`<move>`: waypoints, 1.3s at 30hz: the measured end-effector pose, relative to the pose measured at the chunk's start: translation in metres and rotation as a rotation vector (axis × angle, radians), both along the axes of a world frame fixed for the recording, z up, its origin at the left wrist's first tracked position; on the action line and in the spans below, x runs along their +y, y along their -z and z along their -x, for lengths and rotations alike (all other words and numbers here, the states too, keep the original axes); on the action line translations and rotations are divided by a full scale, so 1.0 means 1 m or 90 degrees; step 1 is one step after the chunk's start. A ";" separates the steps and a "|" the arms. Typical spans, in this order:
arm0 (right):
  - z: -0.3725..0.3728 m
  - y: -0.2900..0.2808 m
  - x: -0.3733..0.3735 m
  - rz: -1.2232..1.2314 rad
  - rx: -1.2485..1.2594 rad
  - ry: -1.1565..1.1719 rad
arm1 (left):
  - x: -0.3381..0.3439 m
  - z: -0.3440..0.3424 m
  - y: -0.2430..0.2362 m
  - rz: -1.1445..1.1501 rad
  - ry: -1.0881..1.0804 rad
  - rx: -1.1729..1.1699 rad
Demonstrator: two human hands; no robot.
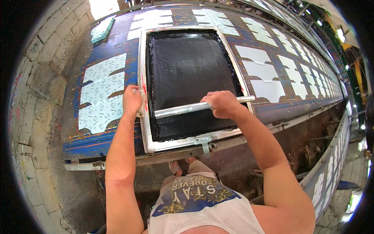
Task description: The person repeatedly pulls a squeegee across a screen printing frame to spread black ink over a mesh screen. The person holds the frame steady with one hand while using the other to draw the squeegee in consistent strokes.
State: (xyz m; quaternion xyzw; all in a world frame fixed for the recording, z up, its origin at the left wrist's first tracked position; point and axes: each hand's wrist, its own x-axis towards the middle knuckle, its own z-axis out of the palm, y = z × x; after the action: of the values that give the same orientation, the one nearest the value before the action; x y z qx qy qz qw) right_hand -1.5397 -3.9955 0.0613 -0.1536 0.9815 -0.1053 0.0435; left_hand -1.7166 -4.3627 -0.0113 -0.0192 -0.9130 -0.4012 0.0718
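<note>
Black ink coats the mesh of the printing screen (187, 74), which lies flat on the long table (97, 46) directly ahead of the person. Right hand (222, 104) is clamped over the grey handle of the squeegee (183, 110), fingers wrapped down its far side; the bar runs roughly crosswise over the near part of the screen, tilted slightly upward toward the right, its right end reaching the frame's right rail. Left hand (131, 100) is closed on the white frame (142, 117) at its left rail, thumb side toward the screen (a red smear marks the rail just beside it). Hands are apart, one on each thing, the squeegee between them.

Ink within the frame: thick and glossy along the edges and the near strip, duller across the middle. A metal bracket (205, 141) at the frame's near edge sits against the table's metal rail (249, 136).

Table surface is dark blue, spattered with colour. White cut fabric pieces (102, 93) with a small printed pattern lie left of the frame; plainer white pieces (265, 72) continue to the right in rows that run far down the table. A pale green sponge-like pad (102, 30) lies at the far left corner. Rough block wall (39, 97) stands to the left. A second row of white pieces (331, 167) runs along the lower right. Floor beneath is dark and cluttered; detail cannot be told.
</note>
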 end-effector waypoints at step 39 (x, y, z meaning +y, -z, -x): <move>-0.157 0.114 0.202 0.766 -0.148 0.545 | 0.012 0.009 -0.011 -0.116 -0.102 -0.084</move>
State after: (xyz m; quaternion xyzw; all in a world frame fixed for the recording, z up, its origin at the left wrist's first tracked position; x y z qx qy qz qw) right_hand -1.3825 -3.7938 -0.0528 0.2565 0.7175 -0.6475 0.0108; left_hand -1.7254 -4.3504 -0.0003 0.0867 -0.8741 -0.4759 0.0448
